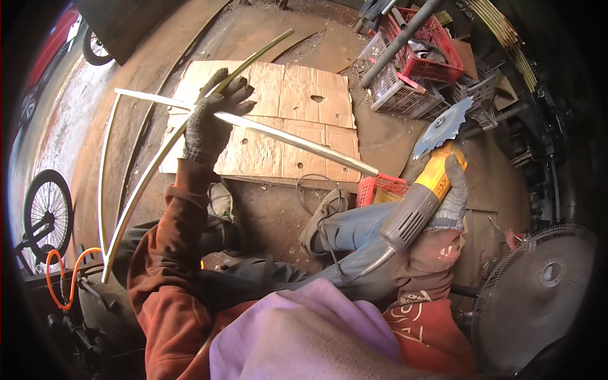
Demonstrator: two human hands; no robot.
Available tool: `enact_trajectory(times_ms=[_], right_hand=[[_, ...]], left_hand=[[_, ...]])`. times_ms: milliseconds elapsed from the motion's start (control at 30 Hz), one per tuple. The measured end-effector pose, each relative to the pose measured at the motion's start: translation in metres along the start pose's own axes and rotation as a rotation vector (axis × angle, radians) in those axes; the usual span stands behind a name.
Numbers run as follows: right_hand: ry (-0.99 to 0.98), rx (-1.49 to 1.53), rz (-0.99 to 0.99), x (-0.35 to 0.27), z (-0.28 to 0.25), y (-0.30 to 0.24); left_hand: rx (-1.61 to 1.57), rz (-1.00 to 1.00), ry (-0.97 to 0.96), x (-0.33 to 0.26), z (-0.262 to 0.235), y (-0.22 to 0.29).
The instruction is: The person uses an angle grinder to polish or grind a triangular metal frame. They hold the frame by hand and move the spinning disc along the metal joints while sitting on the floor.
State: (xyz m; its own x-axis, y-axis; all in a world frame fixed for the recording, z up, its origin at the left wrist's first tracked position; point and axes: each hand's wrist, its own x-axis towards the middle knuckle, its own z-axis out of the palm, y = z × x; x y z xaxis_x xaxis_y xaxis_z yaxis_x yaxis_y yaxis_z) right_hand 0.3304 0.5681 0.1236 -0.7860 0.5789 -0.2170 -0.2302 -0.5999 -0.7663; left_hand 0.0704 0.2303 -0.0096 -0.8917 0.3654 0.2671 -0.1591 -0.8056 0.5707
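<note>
My left hand (211,123), in a dark grey knit glove, is on a frame of thin pale metal tubes (304,144) where two tubes cross. One tube passes between its fingers, which look partly spread. The frame's curved ends reach far forward and back toward my left side. My right hand (451,196), also gloved, grips a yellow and grey angle grinder (413,215) at my right knee. A toothed metal disc (444,128) on the grinder points forward and up, apart from the tubes. Its cable hangs across my legs.
Flattened cardboard (297,104) covers the floor ahead. Red crates (437,54) with scrap stand at the far right, and a small red basket (382,188) sits by the tube's end. A round fan (538,297) is close at right. An orange hose (62,304) and a bicycle wheel (48,212) are at left.
</note>
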Motion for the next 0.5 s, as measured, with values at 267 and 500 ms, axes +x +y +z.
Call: enact_trajectory(times_ms=[267,500], right_hand=[[0.006,-0.101,0.028,-0.003,0.002,0.001],[0.048,-0.118,0.015,0.001,-0.002,-0.001]], left_hand=[[0.149,-0.01,-0.06,-0.002,0.006,0.004],[0.236,-0.033,-0.038,0.0,-0.003,0.002]])
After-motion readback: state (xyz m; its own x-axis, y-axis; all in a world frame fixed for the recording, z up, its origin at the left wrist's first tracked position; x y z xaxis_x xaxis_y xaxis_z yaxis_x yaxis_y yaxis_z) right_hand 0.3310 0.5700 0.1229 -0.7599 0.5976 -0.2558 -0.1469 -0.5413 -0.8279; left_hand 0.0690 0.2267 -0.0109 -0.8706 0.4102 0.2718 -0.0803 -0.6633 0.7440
